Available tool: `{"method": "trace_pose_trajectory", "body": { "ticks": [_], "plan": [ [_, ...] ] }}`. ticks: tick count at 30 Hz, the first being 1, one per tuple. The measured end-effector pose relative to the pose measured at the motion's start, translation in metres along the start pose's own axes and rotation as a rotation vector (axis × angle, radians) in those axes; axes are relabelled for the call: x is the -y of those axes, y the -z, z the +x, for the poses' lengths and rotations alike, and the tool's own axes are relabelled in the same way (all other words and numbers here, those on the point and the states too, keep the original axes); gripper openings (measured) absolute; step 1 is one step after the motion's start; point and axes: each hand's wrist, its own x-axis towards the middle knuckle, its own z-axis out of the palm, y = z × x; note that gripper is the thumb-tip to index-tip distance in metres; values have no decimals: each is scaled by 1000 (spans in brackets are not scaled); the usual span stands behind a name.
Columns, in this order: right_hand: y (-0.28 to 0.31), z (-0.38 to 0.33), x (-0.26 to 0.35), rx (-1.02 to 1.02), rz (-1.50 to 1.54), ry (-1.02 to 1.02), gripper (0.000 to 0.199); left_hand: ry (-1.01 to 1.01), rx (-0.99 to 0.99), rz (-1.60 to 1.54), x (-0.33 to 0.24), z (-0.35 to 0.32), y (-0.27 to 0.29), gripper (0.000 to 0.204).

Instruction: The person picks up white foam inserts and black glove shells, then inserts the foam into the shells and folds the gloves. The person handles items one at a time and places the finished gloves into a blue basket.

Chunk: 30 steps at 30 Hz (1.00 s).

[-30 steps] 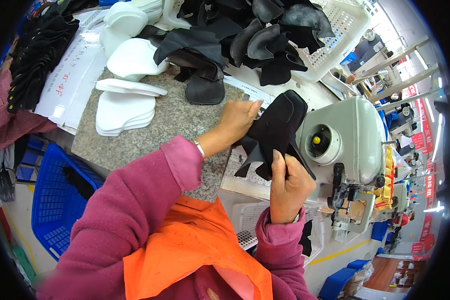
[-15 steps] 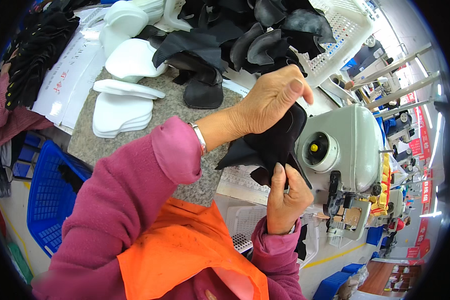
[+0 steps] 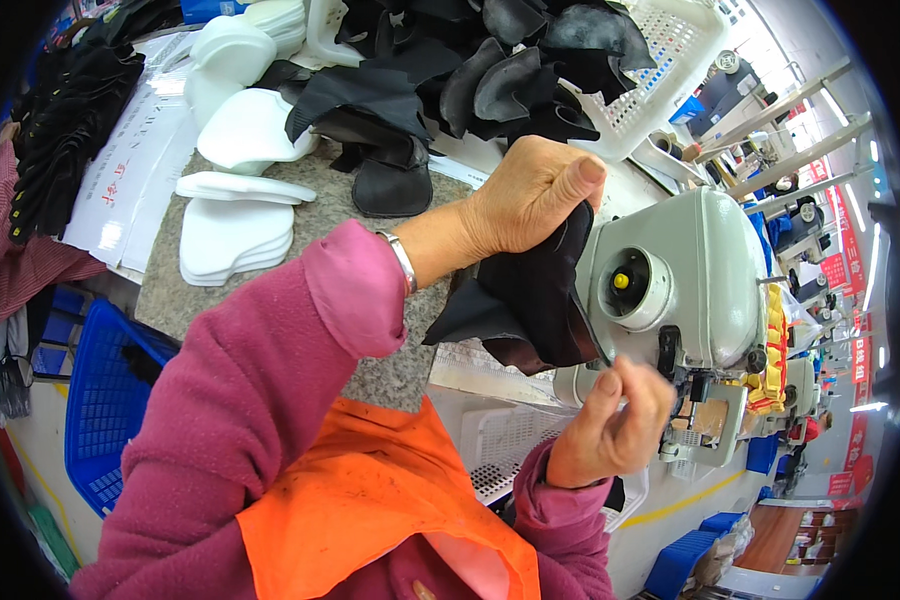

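My left hand [image 3: 535, 195] is closed round the top edge of a black shoe upper [image 3: 535, 280], a soft folded piece with a smooth dark lining showing at its lower edge. The upper hangs in front of a grey-green machine [image 3: 695, 280] with a round opening and a yellow knob. Just below and right of the upper, my right hand [image 3: 615, 420] is apart from it, thumb and forefinger pinched together. Its fingers are partly blurred, and whatever lies between them is too small to make out.
A pile of black uppers [image 3: 390, 100] lies at the back, beside a white perforated basket [image 3: 675, 75]. White shaped pieces [image 3: 235, 235] are stacked on the grey stone slab [image 3: 355, 270]. A blue basket [image 3: 110, 400] stands at the left; a white crate [image 3: 500, 440] sits below the bench.
My right hand has let go of the upper's lower edge and moved right and down. My left hand keeps its hold. The view has shifted slightly.
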Motion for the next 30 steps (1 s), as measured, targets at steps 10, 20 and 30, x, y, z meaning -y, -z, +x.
{"method": "trace_pose_trajectory", "body": {
  "ticks": [10,20,30],
  "plan": [
    [-43,58,5,382,-87,-23,22,58,-5,-32,-3,4,3,68],
    [-45,77,-2,507,-45,1,24,93,42,-111,11,7,3,81],
    [-46,82,-5,606,32,-32,26,56,63,-31,16,6,3,85]
  ]
}}
